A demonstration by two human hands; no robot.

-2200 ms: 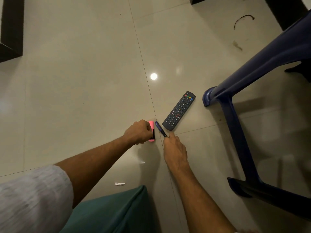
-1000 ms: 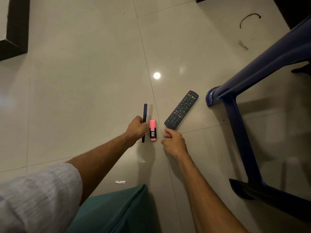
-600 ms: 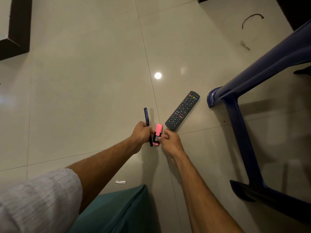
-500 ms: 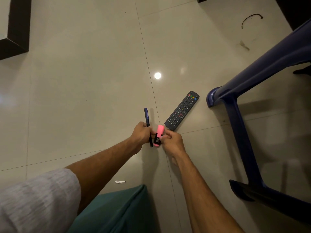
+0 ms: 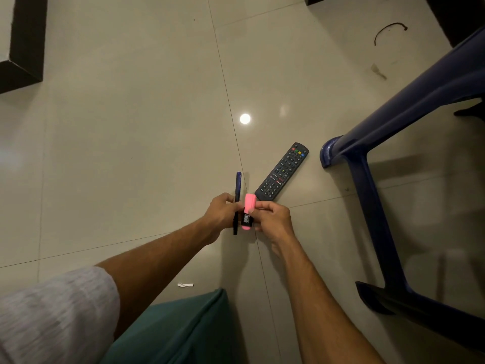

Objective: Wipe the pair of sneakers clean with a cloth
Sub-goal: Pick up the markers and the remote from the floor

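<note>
View: a head-worn camera looks down at two bare forearms stretched out over a pale, glossy tiled floor [image 5: 131, 127].
Left hand: the left hand [image 5: 221, 212] is curled around a thin dark blue pen [image 5: 237, 189]; the pen's far end sticks out past the fingers, and its near end shows below the hand.
Right hand: the right hand [image 5: 273, 218] pinches a pink highlighter [image 5: 248, 211] between fingertips and thumb, closed on it.
Highlighter: short and chunky, pink with a black label band, lying between the two hands and just beside the pen; whether the left hand's fingers also touch it cannot be told.
Remote control: a black remote [image 5: 283, 171] with coloured buttons lies on the floor just beyond the right hand, angled up and to the right.
Chair: the dark blue plastic legs of a chair [image 5: 372, 206] stand at the right.
Other things: a small white scrap of paper [image 5: 185, 285] lies on the floor near the person; a green cushion edge [image 5: 178, 329] fills the bottom centre; a white sleeve [image 5: 52, 316] covers the left upper arm.
Sneakers and cloth: neither is in view.
Light: a round bright reflection [image 5: 244, 118] shines on a tile.
</note>
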